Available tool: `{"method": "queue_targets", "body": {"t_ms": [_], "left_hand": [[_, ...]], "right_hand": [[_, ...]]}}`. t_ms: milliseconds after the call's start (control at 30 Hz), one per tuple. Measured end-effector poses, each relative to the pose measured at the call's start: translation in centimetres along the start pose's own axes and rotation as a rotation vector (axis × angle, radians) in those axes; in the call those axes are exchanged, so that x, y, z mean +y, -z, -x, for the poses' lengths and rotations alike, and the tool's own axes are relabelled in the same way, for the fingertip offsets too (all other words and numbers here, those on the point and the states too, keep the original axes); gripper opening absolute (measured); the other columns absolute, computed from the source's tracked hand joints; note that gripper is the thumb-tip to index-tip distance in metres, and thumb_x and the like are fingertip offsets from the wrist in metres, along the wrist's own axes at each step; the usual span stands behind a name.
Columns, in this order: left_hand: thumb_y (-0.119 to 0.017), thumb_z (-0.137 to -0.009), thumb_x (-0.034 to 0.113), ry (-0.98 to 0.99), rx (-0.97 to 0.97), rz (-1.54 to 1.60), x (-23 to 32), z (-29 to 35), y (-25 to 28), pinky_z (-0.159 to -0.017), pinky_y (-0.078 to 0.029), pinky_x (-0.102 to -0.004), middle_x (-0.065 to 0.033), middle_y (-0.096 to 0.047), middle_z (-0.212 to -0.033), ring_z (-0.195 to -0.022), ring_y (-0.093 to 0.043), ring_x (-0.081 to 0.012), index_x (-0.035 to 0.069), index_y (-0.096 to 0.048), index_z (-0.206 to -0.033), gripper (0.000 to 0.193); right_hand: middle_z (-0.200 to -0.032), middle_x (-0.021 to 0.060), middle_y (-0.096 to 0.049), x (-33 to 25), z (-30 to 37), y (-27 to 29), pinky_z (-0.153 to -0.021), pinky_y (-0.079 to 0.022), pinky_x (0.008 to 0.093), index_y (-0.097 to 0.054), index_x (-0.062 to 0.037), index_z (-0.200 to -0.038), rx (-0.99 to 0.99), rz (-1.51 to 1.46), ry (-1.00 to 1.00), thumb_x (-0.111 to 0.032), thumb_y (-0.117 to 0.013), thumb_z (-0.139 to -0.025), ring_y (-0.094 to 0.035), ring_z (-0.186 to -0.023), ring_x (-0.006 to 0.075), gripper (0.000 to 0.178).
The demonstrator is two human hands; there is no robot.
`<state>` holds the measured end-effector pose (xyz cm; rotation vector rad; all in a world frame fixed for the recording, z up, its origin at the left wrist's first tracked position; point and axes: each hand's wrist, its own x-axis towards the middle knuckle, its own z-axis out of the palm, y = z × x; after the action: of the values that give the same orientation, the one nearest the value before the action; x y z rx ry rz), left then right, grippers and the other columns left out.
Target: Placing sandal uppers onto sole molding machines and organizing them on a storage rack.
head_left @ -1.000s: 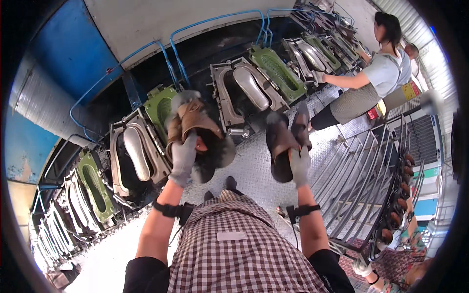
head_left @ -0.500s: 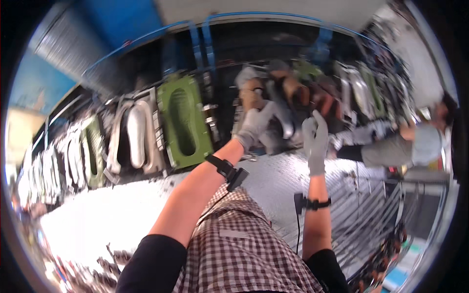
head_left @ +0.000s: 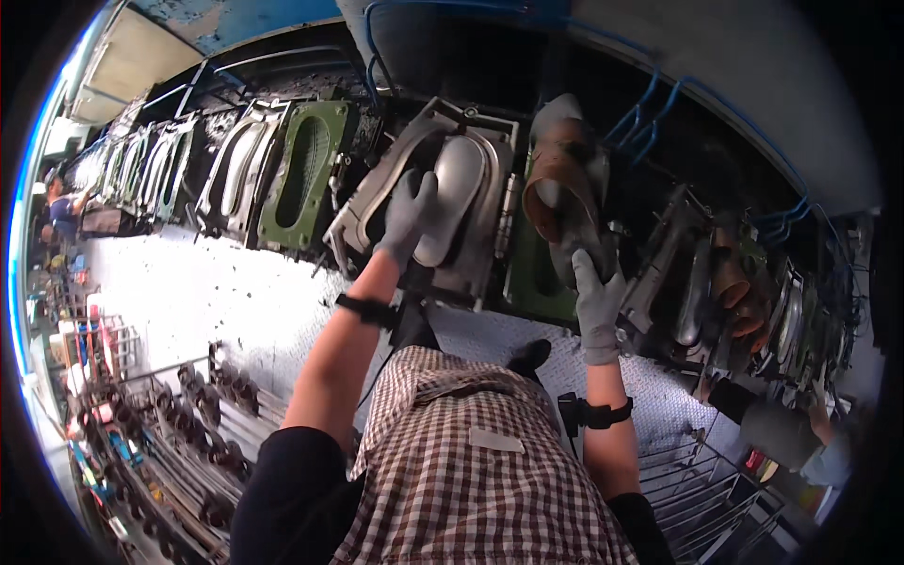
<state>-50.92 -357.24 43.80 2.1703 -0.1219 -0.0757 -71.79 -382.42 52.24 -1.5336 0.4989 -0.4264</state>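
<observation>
Working between a bare silver last [head_left: 461, 179] and a brown shoe upper [head_left: 576, 177].
At the near left, dark footwear [head_left: 226, 454] stands in rows; beyond it, a green mould [head_left: 299, 188] shows an unfilled cavity. The gloved left hand [head_left: 411, 221], loosely spread, lies at the silver last's left edge with nothing visibly gripped; that last carries no upper so far. To its right, the brown upper sits over a grey form above another green mould [head_left: 527, 282], so it appears placed, though how firmly cannot be told. The gloved right hand [head_left: 596, 301] has fingers parted at its near end; whether they pinch is unclear. Farther right, more brown uppers [head_left: 730, 280] sit among the moulds.
</observation>
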Motion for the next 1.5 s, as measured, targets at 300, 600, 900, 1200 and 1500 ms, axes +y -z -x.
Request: {"method": "queue_targets", "body": {"t_ms": [300,600,900,1200,1500], "left_hand": [[-0.053,-0.102,0.058,0.396,-0.547,0.752,-1.7,-2.5,0.6,-0.084,-0.049,-0.0269,0.0010,-0.063,-0.105,-0.094,-0.058,-0.0091,0.005,-0.063,-0.123,0.058],[-0.048,-0.105,0.051,0.297,-0.565,0.648,-8.1,5.0,6.6,-0.113,-0.040,-0.0377,-0.0157,-0.052,-0.143,-0.130,-0.053,-0.0269,-0.008,-0.035,-0.150,0.075],[-0.081,-0.087,0.031,0.451,-0.563,0.753,-0.6,-2.1,5.0,-0.109,-0.044,-0.0405,-0.0161,-0.056,-0.141,-0.128,-0.055,-0.0253,-0.001,-0.034,-0.154,0.088],[-0.081,-0.087,0.014,0.380,-0.617,0.978,-2.4,-2.5,3.9,-0.100,-0.052,-0.0355,-0.0133,-0.058,-0.141,-0.121,-0.060,-0.0206,0.002,-0.028,-0.160,0.092],[-0.079,-0.089,0.016,0.287,-0.438,0.910,-0.6,-6.1,-2.1,-0.089,-0.056,-0.0326,-0.0133,-0.063,-0.131,-0.107,-0.065,-0.0185,0.006,-0.027,-0.161,0.090]], "right_hand": [[-0.108,0.0173,-0.073,1.0,-6.0,-13.7,-0.085,-0.056,0.0388,-0.068,-0.0078,-0.126,0.303,0.626,0.242,-0.022,-0.068,-0.093,-0.072,-0.098,0.0324,0.036],[-0.097,0.0115,-0.069,1.9,3.5,-21.3,-0.074,-0.057,0.0445,-0.066,-0.0144,-0.117,-0.540,1.032,0.323,-0.025,-0.071,-0.084,-0.070,-0.087,0.0327,0.035],[-0.110,0.0231,-0.069,4.7,0.4,-18.8,-0.083,-0.055,0.0478,-0.058,-0.0003,-0.126,-0.185,0.659,0.092,-0.020,-0.068,-0.094,-0.069,-0.097,0.0395,0.039],[-0.110,0.0255,-0.069,7.5,0.6,-21.3,-0.086,-0.054,0.0481,-0.054,0.0022,-0.131,-0.009,0.547,-0.278,-0.019,-0.071,-0.088,-0.067,-0.101,0.0429,0.051],[-0.129,0.0146,-0.067,5.1,-4.8,-20.6,-0.088,-0.056,0.0469,-0.050,-0.0187,-0.147,0.164,0.805,0.098,-0.012,-0.063,-0.089,-0.070,-0.102,0.0375,0.060]]}}
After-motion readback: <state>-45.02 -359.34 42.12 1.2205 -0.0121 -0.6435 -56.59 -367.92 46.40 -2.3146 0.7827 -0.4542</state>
